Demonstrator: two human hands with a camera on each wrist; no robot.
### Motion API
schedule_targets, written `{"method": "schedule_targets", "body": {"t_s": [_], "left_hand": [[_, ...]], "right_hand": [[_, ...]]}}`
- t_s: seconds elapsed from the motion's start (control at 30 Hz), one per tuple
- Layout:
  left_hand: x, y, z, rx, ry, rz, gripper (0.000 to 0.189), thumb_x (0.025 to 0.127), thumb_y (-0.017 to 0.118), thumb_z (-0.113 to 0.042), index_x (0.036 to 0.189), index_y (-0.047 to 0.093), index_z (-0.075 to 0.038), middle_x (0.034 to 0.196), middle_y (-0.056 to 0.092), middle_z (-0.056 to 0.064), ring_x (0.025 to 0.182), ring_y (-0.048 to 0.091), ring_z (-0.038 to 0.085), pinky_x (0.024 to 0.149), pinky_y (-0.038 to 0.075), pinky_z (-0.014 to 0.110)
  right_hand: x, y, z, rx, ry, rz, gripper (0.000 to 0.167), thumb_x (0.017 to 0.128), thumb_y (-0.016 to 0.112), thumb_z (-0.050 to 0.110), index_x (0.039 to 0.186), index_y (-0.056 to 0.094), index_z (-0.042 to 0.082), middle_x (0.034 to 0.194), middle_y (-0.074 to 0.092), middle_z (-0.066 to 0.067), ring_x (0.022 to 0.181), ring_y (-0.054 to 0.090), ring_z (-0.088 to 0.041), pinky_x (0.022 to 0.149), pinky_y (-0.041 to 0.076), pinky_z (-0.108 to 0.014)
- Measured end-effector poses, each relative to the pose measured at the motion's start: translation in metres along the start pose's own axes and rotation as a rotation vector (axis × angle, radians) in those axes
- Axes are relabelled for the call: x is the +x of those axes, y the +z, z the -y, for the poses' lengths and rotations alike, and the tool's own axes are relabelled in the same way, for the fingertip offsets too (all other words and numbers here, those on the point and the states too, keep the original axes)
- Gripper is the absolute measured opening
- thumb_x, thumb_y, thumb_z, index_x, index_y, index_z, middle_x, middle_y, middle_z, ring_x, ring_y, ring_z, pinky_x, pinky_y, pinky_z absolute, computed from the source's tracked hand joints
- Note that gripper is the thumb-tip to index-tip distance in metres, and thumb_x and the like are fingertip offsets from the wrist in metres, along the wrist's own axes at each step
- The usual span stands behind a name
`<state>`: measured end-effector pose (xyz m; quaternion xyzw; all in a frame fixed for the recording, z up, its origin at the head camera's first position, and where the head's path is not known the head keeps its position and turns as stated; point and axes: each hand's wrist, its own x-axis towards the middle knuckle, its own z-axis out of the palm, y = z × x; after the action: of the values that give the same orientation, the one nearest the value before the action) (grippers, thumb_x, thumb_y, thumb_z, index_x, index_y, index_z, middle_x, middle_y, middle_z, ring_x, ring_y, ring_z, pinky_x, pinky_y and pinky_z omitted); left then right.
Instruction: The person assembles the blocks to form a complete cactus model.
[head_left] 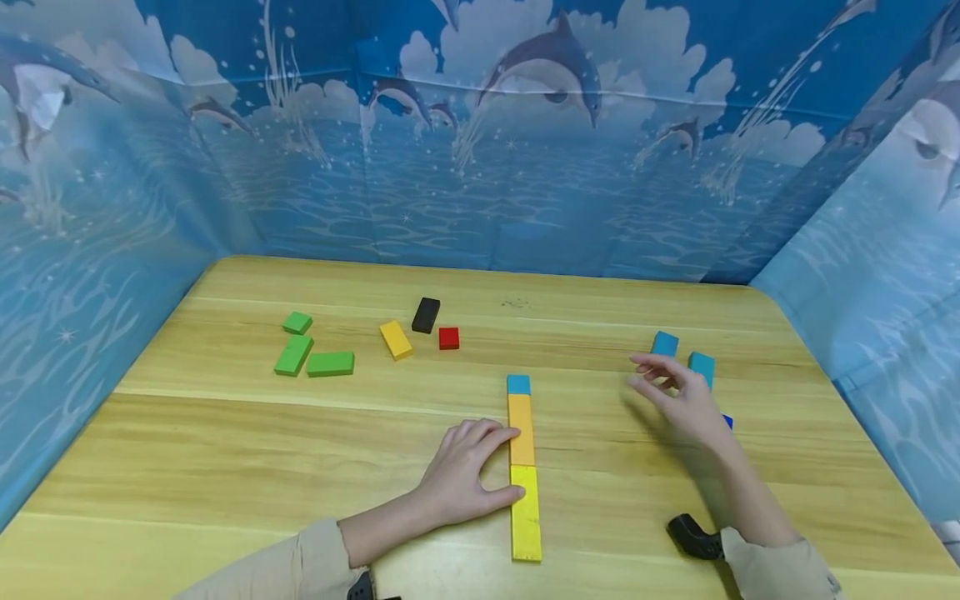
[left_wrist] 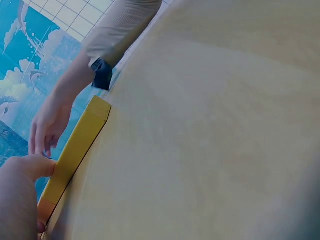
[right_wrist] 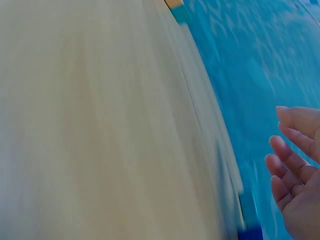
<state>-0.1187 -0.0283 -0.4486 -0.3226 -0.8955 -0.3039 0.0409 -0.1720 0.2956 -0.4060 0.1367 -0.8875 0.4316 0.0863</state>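
Three flat blocks lie end to end in a line on the table: a yellow block [head_left: 527, 533] nearest the person, an orange block [head_left: 522, 446], then a small light blue block [head_left: 518, 384]. My left hand [head_left: 465, 475] rests at the line's left side, index fingertip on the orange block and thumb on the yellow one. In the left wrist view, its thumb touches the yellow block [left_wrist: 80, 145]. My right hand [head_left: 682, 404], holding nothing, hovers near a blue block [head_left: 665, 342], a teal-blue block [head_left: 702, 367] and a mostly hidden dark blue block [head_left: 727, 422].
At the left lie three green blocks [head_left: 330, 364]. Toward the back middle are an amber block [head_left: 396, 340], a black block [head_left: 426, 315] and a small red block [head_left: 448, 338]. A dolphin-print curtain [head_left: 420, 208] surrounds the back and sides of the wooden table [head_left: 262, 475].
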Motion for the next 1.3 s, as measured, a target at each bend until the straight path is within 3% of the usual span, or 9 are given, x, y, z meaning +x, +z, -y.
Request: {"method": "schedule_targets", "body": {"t_s": [0.2, 0.33, 0.73, 1.3], "left_hand": [[0.001, -0.001, 0.000, 0.003, -0.004, 0.004, 0.062, 0.076, 0.064, -0.048, 0.129, 0.050, -0.020, 0.119, 0.049, -0.004, 0.113, 0.040, 0.016, 0.097, 0.030, 0.039], [0.000, -0.001, -0.001, -0.008, -0.014, 0.015, 0.062, 0.076, 0.064, -0.048, 0.129, 0.049, -0.020, 0.119, 0.049, -0.004, 0.113, 0.040, 0.015, 0.098, 0.030, 0.039], [0.000, -0.001, -0.001, -0.022, -0.025, 0.033, 0.063, 0.076, 0.064, -0.048, 0.130, 0.048, -0.021, 0.120, 0.048, -0.005, 0.114, 0.039, 0.014, 0.099, 0.029, 0.038], [0.000, -0.001, -0.001, -0.001, -0.012, 0.013, 0.062, 0.076, 0.063, -0.048, 0.129, 0.050, -0.020, 0.119, 0.049, -0.003, 0.113, 0.040, 0.015, 0.098, 0.030, 0.040]], "right_hand": [[-0.025, -0.026, -0.021, -0.029, 0.028, -0.119, 0.032, 0.087, 0.061, 0.007, 0.117, 0.055, -0.004, 0.102, 0.058, 0.002, 0.086, 0.050, 0.000, 0.068, 0.039, -0.012], [-0.040, -0.039, -0.034, -0.056, 0.052, -0.156, 0.032, 0.085, 0.063, 0.006, 0.115, 0.057, -0.004, 0.102, 0.056, 0.011, 0.088, 0.049, 0.001, 0.069, 0.038, -0.011], [-0.069, -0.060, -0.054, -0.152, 0.183, -0.092, 0.039, 0.083, 0.068, 0.013, 0.117, 0.056, -0.001, 0.099, 0.047, 0.029, 0.082, 0.046, 0.008, 0.067, 0.037, -0.008], [-0.075, -0.061, -0.057, -0.215, 0.254, -0.065, 0.038, 0.083, 0.068, 0.021, 0.114, 0.058, 0.003, 0.090, 0.048, 0.027, 0.079, 0.044, 0.010, 0.064, 0.037, -0.010]]}}
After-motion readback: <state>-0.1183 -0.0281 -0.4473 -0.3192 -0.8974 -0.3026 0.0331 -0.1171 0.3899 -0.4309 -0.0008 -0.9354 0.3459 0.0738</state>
